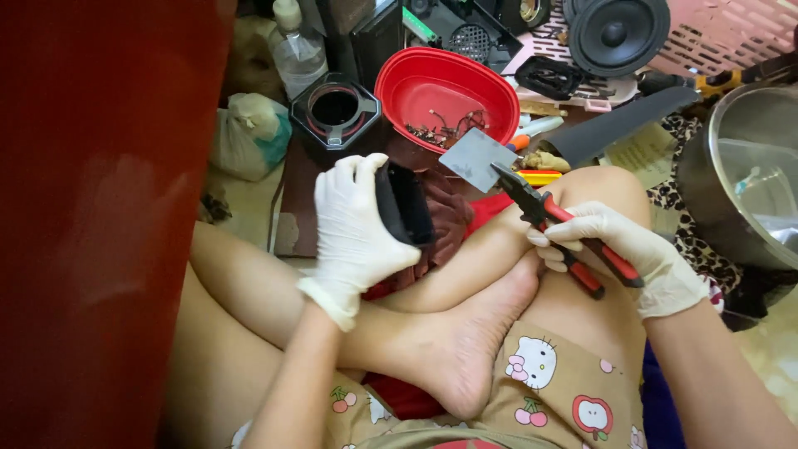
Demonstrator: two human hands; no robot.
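My left hand (353, 224), in a white glove, grips a black curved casing (405, 204) held upright above my crossed legs. In its own white glove, my right hand (619, 249) holds red-handled pliers (553, 220). The pliers' jaws clamp the corner of a thin grey metal plate (475, 158), which hangs just right of the black casing and in front of the red bowl (449, 87).
The red oval bowl holds several small wires and scraps. A black jar (335, 112), a plastic bottle (297, 50), a speaker (617, 33), a pink basket (731, 33) and a steel pot (744, 175) crowd the floor ahead. A large red surface (100, 208) fills the left.
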